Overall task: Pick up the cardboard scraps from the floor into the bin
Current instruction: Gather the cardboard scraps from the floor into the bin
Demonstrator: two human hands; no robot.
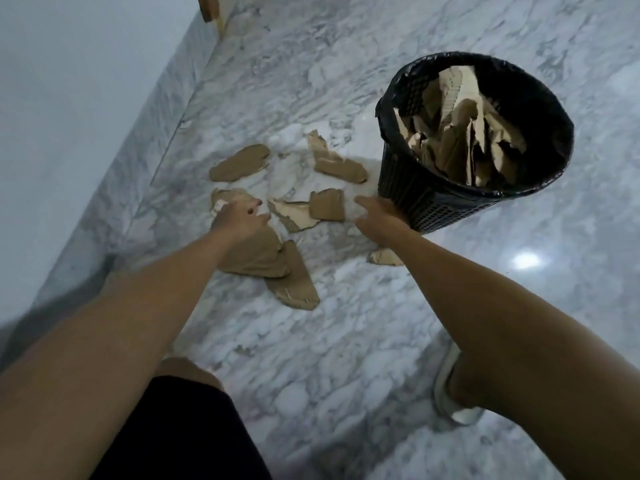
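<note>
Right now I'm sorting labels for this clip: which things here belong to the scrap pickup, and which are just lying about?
Part of the job:
cardboard scraps on the marble floor
bin with black liner, already holding cardboard
left hand and right hand, both reaching down

Just there:
wooden furniture leg by the wall
white shoe
</note>
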